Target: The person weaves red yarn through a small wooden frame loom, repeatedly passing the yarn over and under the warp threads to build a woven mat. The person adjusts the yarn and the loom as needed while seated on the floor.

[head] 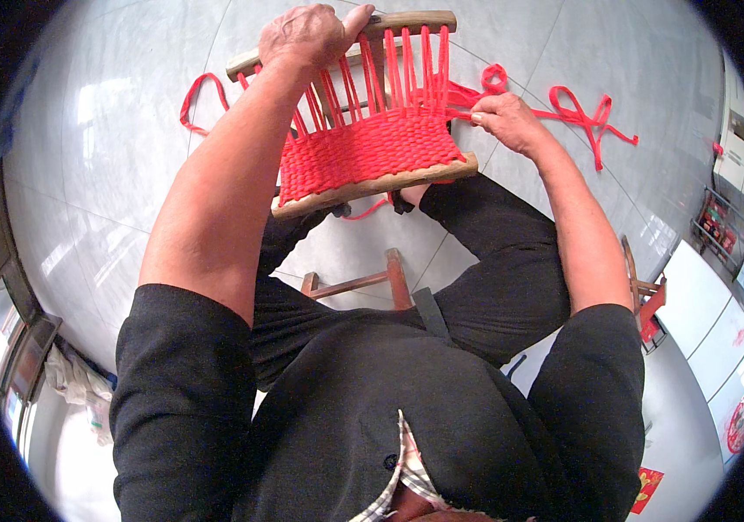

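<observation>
Before me is a wooden stool frame (pixel 411 22) strung with paired red cords (pixel 394 72). A dense band of red weaving (pixel 365 149) fills the part of the seat nearer to me, up to the near wooden rail (pixel 378 186). My left hand (pixel 310 34) grips the far rail from above, its thumb lying along the wood. At the right side of the weaving, my right hand (pixel 509 121) pinches a red cord between thumb and fingers. Loose loops of red cord (pixel 580 117) trail past that hand onto the floor. Another loop (pixel 199 98) hangs out at the left.
Grey floor tiles (pixel 130 163) surround the stool. Between my legs shows part of a reddish wooden seat frame (pixel 394 280). A wooden chair (pixel 646 293) stands at the right, by a white panelled surface (pixel 704 320). Pale plastic bags (pixel 75 378) lie at the lower left.
</observation>
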{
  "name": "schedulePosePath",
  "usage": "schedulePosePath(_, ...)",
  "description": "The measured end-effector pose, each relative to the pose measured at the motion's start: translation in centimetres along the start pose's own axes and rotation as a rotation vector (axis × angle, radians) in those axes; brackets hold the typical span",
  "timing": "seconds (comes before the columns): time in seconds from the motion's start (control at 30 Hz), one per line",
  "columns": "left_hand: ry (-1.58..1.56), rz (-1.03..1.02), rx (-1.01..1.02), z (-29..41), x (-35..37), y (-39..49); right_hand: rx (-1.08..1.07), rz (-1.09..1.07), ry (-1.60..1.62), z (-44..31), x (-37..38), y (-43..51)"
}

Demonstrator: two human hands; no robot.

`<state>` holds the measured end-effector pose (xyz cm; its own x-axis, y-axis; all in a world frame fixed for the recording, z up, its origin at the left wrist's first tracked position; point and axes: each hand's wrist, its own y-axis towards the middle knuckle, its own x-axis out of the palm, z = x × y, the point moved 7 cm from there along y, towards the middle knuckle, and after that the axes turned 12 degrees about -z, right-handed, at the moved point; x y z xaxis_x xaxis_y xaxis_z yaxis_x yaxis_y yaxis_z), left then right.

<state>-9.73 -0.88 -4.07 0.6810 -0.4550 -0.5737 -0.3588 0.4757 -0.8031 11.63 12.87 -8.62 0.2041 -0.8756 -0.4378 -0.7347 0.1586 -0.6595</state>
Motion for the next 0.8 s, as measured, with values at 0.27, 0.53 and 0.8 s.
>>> schedulePosePath(0.27, -0.022, -0.013, -0.011, 0.2, -0.3, -0.5, -0.078, 0.303, -0.467, -5.0, -0.7, -1.3)
schedulePosePath(0.53, -0.023, 0.014, -0.01, 0.2, -0.5, -0.4, -0.076, 0.383, -0.552, -14.6, 5.0, -2.8)
schedulePosePath(0.8, -0.018, 0.043, -0.007, 0.1, -0.4, -0.1, -0.028, 0.475, -0.532, -13.8, 6.5, -3.2)
